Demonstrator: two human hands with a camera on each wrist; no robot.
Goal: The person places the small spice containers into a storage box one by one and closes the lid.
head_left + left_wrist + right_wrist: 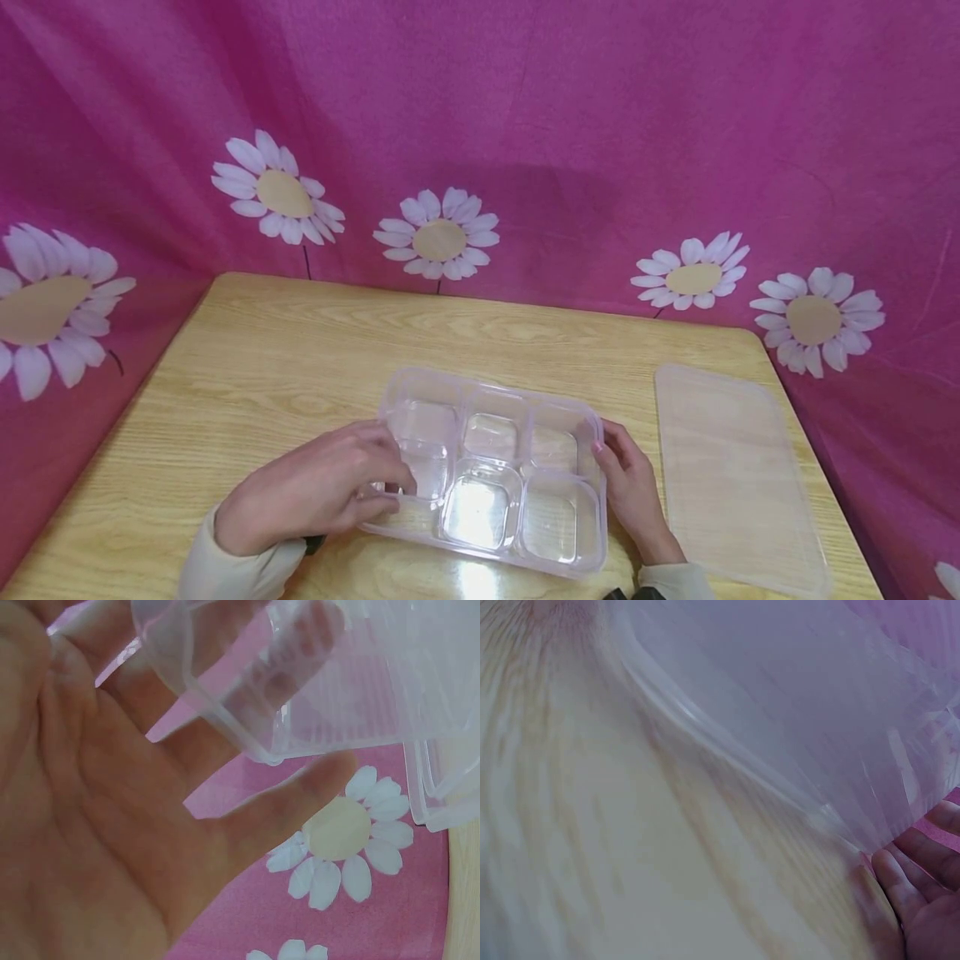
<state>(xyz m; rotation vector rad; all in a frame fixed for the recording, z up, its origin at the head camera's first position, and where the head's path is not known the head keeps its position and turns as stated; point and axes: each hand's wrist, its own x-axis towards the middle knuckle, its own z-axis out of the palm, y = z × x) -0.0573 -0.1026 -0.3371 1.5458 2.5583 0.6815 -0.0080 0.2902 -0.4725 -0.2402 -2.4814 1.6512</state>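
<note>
A clear plastic organizer box (525, 565) with a pale pink rim stands on the table before me, with several clear square bins set inside it. My left hand (322, 475) is at the box's left side and pinches the wall of a clear bin (426, 468) at its front left corner. In the left wrist view, fingers of the left hand (127, 772) show through clear plastic. My right hand (632, 483) grips the box's right side, thumb at the rim. Its fingers (900, 881) appear at the box's lower edge in the right wrist view.
A flat translucent lid (742, 475) lies on the right part of the wooden table (315, 350). Behind and beside the table hangs a magenta cloth (525, 100) with white daisies. Dark bands show at both wrists.
</note>
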